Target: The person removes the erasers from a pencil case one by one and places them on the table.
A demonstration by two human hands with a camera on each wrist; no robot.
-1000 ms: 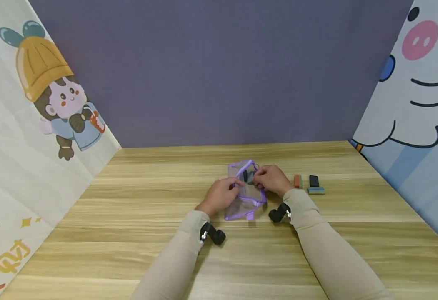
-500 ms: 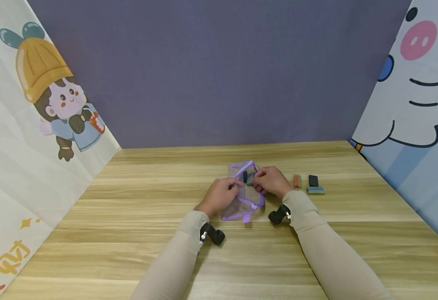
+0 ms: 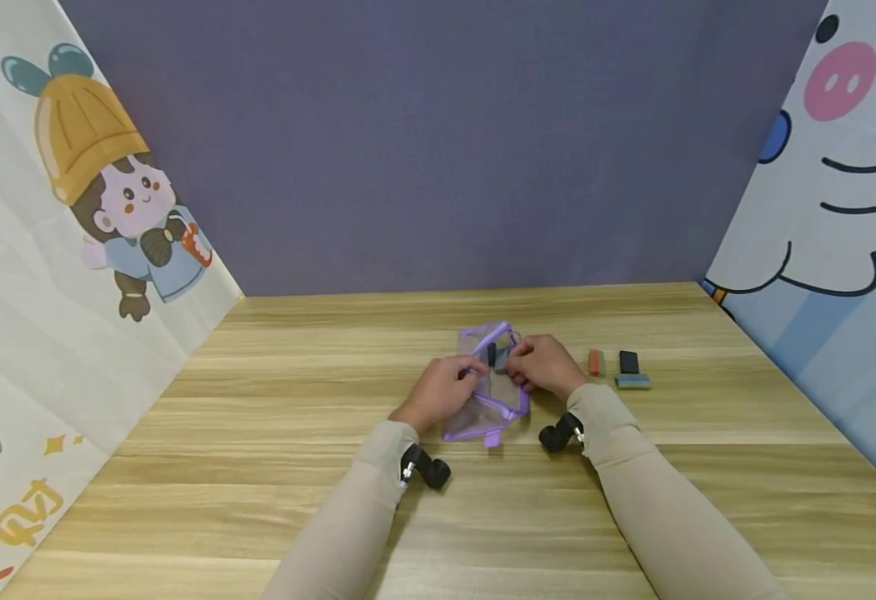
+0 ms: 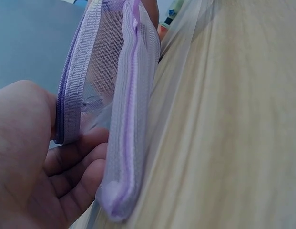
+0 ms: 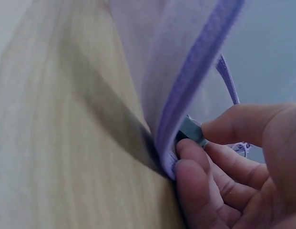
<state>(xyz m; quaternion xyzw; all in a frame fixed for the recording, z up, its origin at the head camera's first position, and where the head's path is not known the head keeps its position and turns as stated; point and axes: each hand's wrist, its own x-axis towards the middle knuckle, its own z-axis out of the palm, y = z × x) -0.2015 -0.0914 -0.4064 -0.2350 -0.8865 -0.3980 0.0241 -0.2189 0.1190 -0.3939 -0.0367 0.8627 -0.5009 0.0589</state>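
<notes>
A purple-trimmed mesh zipper pouch (image 3: 470, 421) lies on the wooden table in the head view, its zipped mouth spread apart. My left hand (image 3: 445, 390) grips one side of that mouth; in the left wrist view the zipper edge (image 4: 71, 95) runs between its thumb and fingers. On the pouch's right side, my right hand (image 3: 546, 363) pinches a small grey-blue block (image 5: 190, 129) at the opening, between thumb and fingertips. Its far end is hidden by the purple trim. Beside it, a small black piece (image 3: 492, 354) shows within the pouch's outline.
To the right of my right hand lie a small orange-and-green block (image 3: 596, 362), a black block (image 3: 628, 362) and a blue-and-green block (image 3: 633, 382). A dark grey panel (image 3: 438, 150) stands behind the table, with printed cloths at both sides.
The pouch's near end has shifted slightly left and toward me since a second ago. Both hands have stayed nearly in place, still holding the pouch edge and the grey-blue block.
</notes>
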